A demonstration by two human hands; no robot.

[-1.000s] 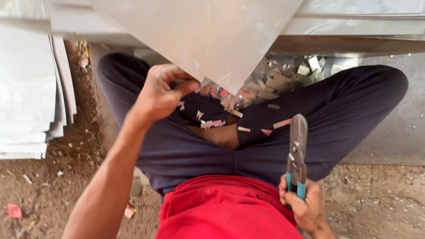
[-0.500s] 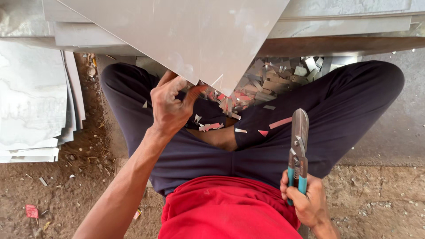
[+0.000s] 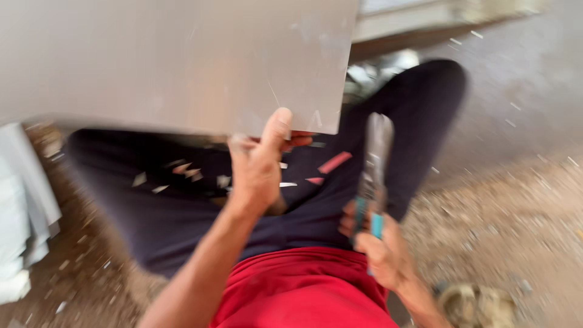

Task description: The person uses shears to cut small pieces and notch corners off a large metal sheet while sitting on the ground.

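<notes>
My left hand [image 3: 261,161] grips the near edge of a large grey metal sheet [image 3: 176,61], thumb on top and fingers underneath. The sheet fills the upper left of the head view, held over my lap. My right hand [image 3: 379,246] holds a pair of tin snips [image 3: 373,164] with blue handles, blades pointing up and away, just right of the sheet's near corner. I sit cross-legged in dark trousers and a red shirt. Small metal offcuts [image 3: 182,173] lie on my lap. The picture is blurred by motion.
A stack of grey sheets [image 3: 24,206] lies on the dirt ground at the left. More metal pieces lie at the far top right [image 3: 425,18]. A sandal [image 3: 480,304] sits on the gravel at the lower right.
The sheet has swung toward me and to the left, and now covers much more of the view. My left hand moved right along its edge. The snips stay in my right hand.
</notes>
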